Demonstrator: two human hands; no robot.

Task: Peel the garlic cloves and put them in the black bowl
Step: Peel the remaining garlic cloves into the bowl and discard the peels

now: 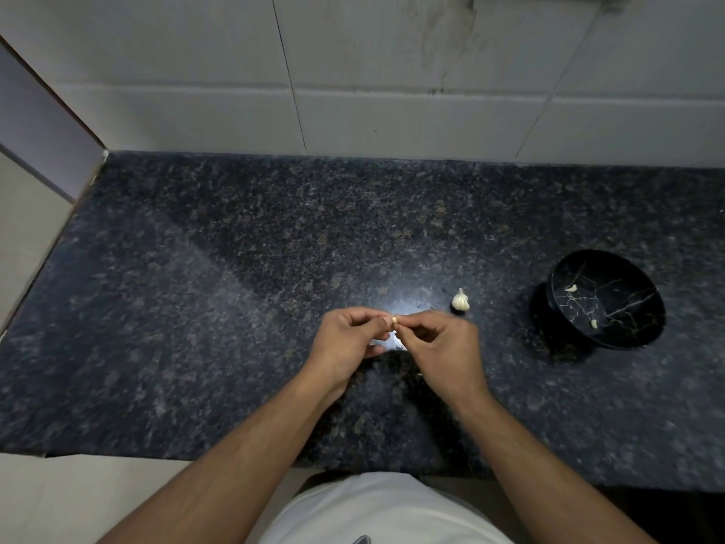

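1. Fingertips of the left hand (pixel 347 339) and right hand (pixel 443 347) pinch one garlic clove (pixel 395 322) between them, above the counter (pixel 196 308).
2. Just right of the grip stands a garlic bulb (pixel 460 300).
3. Farther right, the black bowl (pixel 607 298) holds two peeled cloves (pixel 571 288).

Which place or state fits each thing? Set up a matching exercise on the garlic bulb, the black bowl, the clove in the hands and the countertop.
Things:
1. garlic bulb
2. black bowl
3. garlic clove
4. countertop

Places or states:
A. pinched between both hands
B. holds two cloves
C. stands on the counter, beyond the right hand
D. dark speckled stone

Pairs: 1-C, 2-B, 3-A, 4-D
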